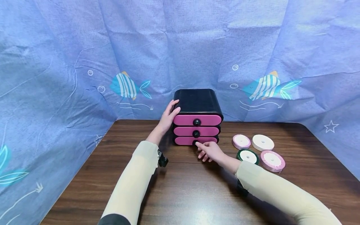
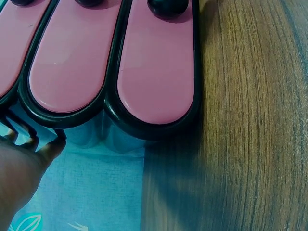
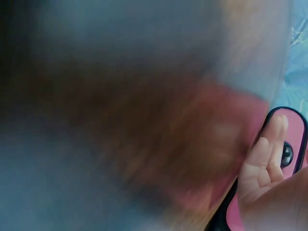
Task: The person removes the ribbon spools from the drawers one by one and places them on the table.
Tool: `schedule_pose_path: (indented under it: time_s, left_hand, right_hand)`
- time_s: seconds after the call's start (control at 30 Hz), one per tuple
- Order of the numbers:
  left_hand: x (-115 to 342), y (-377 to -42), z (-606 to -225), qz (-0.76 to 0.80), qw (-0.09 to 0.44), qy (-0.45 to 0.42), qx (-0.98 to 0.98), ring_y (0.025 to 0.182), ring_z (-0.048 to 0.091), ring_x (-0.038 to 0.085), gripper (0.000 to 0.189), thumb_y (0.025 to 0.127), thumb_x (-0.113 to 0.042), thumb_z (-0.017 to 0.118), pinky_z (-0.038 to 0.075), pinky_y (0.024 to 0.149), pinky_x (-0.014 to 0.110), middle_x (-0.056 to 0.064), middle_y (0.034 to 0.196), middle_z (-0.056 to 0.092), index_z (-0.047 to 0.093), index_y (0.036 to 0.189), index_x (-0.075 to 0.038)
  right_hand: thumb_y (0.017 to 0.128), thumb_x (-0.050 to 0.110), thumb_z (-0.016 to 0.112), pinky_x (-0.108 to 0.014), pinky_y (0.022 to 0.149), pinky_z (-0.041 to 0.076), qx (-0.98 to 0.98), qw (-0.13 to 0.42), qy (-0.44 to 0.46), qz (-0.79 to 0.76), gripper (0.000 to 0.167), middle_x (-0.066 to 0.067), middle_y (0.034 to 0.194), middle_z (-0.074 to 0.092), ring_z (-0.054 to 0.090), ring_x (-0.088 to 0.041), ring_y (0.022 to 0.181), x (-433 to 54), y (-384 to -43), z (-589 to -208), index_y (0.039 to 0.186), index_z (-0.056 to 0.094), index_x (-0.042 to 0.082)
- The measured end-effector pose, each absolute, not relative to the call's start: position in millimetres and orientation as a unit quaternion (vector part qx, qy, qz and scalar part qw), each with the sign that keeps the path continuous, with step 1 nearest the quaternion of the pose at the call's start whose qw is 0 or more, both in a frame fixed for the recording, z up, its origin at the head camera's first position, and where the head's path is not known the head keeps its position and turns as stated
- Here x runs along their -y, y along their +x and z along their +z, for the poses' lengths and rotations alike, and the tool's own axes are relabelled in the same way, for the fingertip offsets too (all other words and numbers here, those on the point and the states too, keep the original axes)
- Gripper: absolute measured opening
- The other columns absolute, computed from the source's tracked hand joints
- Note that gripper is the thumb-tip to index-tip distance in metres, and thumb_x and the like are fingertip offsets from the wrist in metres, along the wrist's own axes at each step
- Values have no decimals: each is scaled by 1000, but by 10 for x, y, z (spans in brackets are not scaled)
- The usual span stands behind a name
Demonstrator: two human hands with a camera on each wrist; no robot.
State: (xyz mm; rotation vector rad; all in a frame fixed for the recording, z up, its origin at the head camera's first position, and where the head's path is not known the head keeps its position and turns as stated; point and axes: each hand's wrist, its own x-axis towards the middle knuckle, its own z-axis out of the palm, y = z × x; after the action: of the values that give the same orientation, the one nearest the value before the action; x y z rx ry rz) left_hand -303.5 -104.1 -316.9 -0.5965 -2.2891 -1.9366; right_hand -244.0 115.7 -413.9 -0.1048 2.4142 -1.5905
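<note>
A black cabinet [image 1: 197, 99] with three pink drawers stands at the back of the table, each drawer front bearing a round black knob. My left hand [image 1: 169, 115] rests along the cabinet's upper left side, fingers extended against it; the left wrist view shows its fingertips at the black casing. At the bottom drawer [image 1: 184, 141], the thumb and forefinger of my right hand [image 1: 210, 150] pinch the knob, which they partly cover. All three drawers look closed. A blurred shape fills much of the right wrist view, with the right hand [image 3: 262, 168] at its right side.
Several ribbon rolls lie to the right of the cabinet: a pink one [image 1: 241, 141], a white one [image 1: 262, 142], a dark green one [image 1: 247, 156] and a larger pink one [image 1: 272, 161]. Behind the brown wooden table [image 1: 180, 190] hangs a blue fish-print cloth [image 1: 194, 40].
</note>
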Motion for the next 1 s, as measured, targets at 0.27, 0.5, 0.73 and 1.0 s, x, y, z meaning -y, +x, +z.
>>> schedule_pose_path:
  time_s: [0.27, 0.5, 0.73, 1.0]
  left_hand:
    - [1050, -3055, -3179, -636, 39, -192, 747, 146, 13, 27, 52, 100, -16, 48, 17, 115, 38, 20, 160, 9, 34, 148, 1]
    - [1054, -3239, -3349, -641, 42, -194, 741, 146, 12, 22, 52, 101, -21, 49, 15, 116, 37, 12, 161, 9, 36, 149, -5]
    - [1041, -3306, -3435, -632, 65, -191, 748, 146, 15, 20, 51, 100, -24, 50, 17, 115, 36, 10, 161, 13, 39, 148, -10]
    - [1023, -3299, -3432, -630, 76, -189, 749, 145, 16, 21, 50, 99, -23, 51, 18, 115, 35, 12, 160, 14, 41, 147, -9]
  right_hand:
    - [98, 42, 54, -24, 41, 38, -849, 129, -48, -511, 43, -7, 67, 70, 60, -13, 49, -1109, -2484, -4129, 92, 63, 0]
    - [99, 40, 52, -23, 41, 37, -853, 119, -42, -506, 44, -4, 65, 69, 61, -14, 49, -1047, -2513, -4107, 90, 64, -1]
    - [100, 37, 53, -21, 39, 36, -848, 114, -35, -517, 40, -5, 64, 68, 61, -13, 49, -1005, -2547, -4135, 89, 62, 0]
    - [100, 35, 54, -21, 40, 37, -835, 117, -33, -536, 40, -6, 62, 68, 60, -12, 47, -1009, -2509, -4146, 91, 63, -3]
